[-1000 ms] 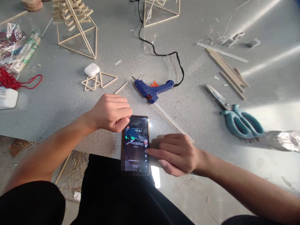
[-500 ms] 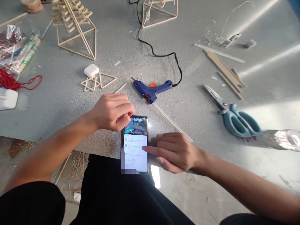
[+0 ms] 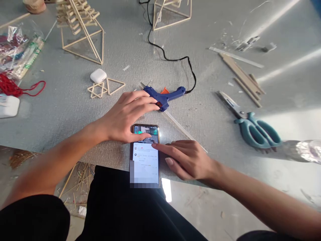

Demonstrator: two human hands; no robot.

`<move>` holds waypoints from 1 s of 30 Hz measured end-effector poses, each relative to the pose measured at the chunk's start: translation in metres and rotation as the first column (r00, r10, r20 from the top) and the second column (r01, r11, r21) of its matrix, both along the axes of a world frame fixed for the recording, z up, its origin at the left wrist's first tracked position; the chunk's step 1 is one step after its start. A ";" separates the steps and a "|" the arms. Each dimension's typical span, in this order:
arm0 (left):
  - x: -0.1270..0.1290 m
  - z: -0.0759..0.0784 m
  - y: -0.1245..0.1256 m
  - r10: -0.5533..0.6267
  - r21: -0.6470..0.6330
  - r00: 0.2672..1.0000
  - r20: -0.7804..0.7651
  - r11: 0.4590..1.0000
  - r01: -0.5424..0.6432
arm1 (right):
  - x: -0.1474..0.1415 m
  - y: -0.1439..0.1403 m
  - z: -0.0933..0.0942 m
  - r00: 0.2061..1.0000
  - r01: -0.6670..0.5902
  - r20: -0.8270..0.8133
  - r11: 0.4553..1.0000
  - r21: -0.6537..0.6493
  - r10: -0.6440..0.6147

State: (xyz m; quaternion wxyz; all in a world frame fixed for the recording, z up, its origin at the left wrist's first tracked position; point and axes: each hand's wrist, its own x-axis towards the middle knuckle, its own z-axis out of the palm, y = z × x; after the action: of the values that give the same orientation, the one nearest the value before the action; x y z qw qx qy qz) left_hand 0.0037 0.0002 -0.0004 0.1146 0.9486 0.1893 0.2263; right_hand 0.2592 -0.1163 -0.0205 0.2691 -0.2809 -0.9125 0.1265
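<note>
Left hand (image 3: 125,117) has opened up since a second ago: it was a loose fist hovering at the top corner of the phone (image 3: 145,154), now the fingers are spread and stretched forward, fingertips just short of the blue glue gun (image 3: 164,96), thumb resting over the top edge of the phone screen. Holds nothing. Right hand (image 3: 187,159) has crept up the phone's right side; index finger is extended and touching the screen near its upper middle, other fingers loosely fanned on the surface (image 3: 213,110), nothing gripped. Phone screen has gone from dark video to a white list panel under a small video strip, so the work in hand looks like scrolling or tapping on the phone, with the left hand possibly shifting toward the glue gun.

Phone lies flat at the near edge of the surface, its lower end at or just over that edge above the person's lap, so it has little margin there. A thin stick (image 3: 185,132) lies diagonally just right of the phone, close to the right hand. Glue gun cord (image 3: 173,58) trails away toward the far side. Scissors (image 3: 253,127) sit well apart on the right; stick triangles (image 3: 105,87) and white earbud case (image 3: 98,75) on the left. Open room lies between glue gun and scissors.
</note>
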 end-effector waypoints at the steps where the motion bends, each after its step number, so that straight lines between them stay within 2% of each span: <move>1: 0.000 0.000 0.000 0.005 -0.008 1.000 -0.005 1.000 -0.005 | 0.000 0.000 0.000 1.000 0.000 0.003 1.000 -0.001 0.000; 4: 0.000 -0.001 0.001 0.021 -0.033 1.000 -0.021 0.999 -0.022 | 0.000 0.001 0.001 0.999 -0.031 0.014 1.000 0.005 0.031; 8: 0.000 -0.003 0.002 0.047 -0.051 0.999 -0.021 0.998 -0.048 | 0.000 0.001 0.001 0.990 -0.137 0.035 0.990 0.017 0.137; 13: 0.000 -0.004 0.003 0.088 -0.005 0.996 0.006 0.996 -0.088 | 0.002 0.001 -0.001 0.964 -0.264 0.025 0.963 0.044 0.264; 30: 0.001 -0.002 0.001 0.159 0.033 0.986 0.049 0.986 -0.161 | 0.000 -0.003 -0.005 0.956 -0.266 0.133 0.964 0.003 0.263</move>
State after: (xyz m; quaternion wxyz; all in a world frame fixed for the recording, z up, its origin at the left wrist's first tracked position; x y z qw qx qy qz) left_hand 0.0050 0.0010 -0.0027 0.0828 0.9267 0.2581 0.2603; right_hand 0.2597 -0.1188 -0.0253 0.1919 -0.1614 -0.9588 0.1332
